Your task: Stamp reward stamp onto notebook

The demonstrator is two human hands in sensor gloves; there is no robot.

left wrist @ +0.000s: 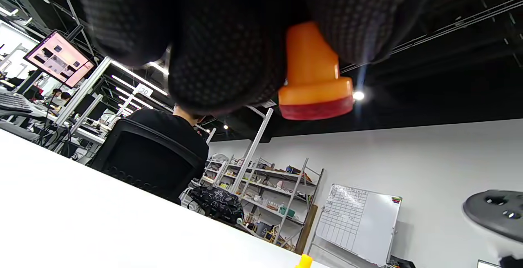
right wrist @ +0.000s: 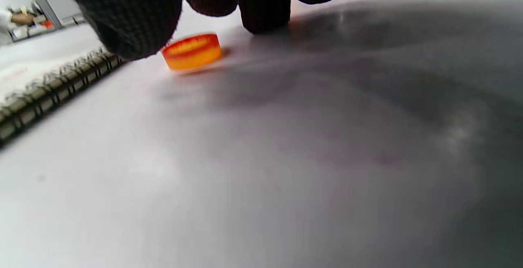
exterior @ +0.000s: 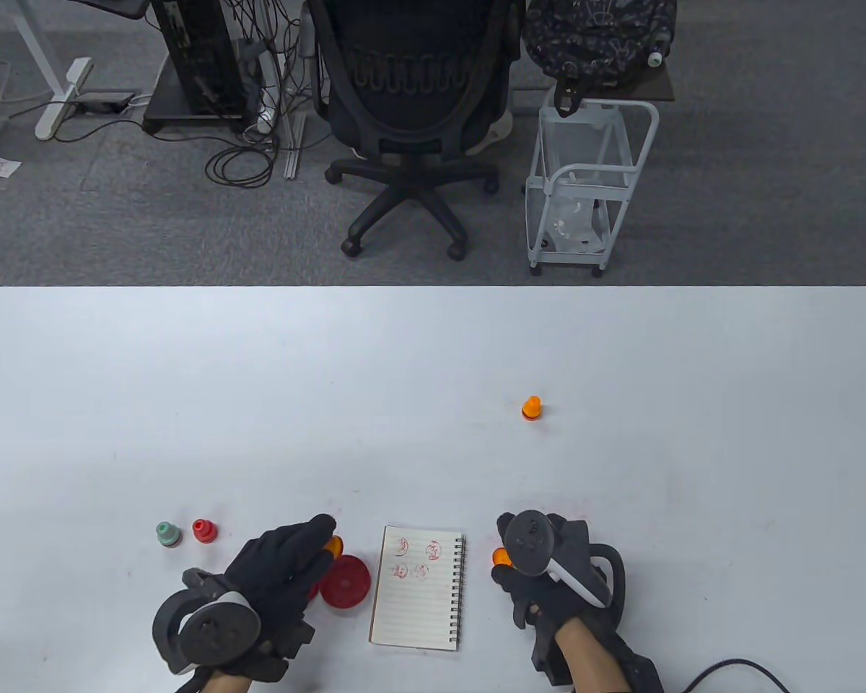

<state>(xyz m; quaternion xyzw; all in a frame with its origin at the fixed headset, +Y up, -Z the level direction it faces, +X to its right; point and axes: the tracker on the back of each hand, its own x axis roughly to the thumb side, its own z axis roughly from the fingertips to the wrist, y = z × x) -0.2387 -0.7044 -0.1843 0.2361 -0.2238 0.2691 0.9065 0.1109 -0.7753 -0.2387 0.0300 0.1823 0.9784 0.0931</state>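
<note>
Left hand pinches one orange plastic stamp at the white spiral notebook's nine o'clock edge, right hand touches an orange cap at three o'clock, three more stamps stand on the broad white counter.

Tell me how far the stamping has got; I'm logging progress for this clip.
Done: the notebook page already carries four red prints near its top. In hand: the left hand holds an orange stamp, uncapped, its red face bare, beside the red ink pad. The right hand is over a small orange cap lying on the table. Left: pressing this stamp on the page.
</note>
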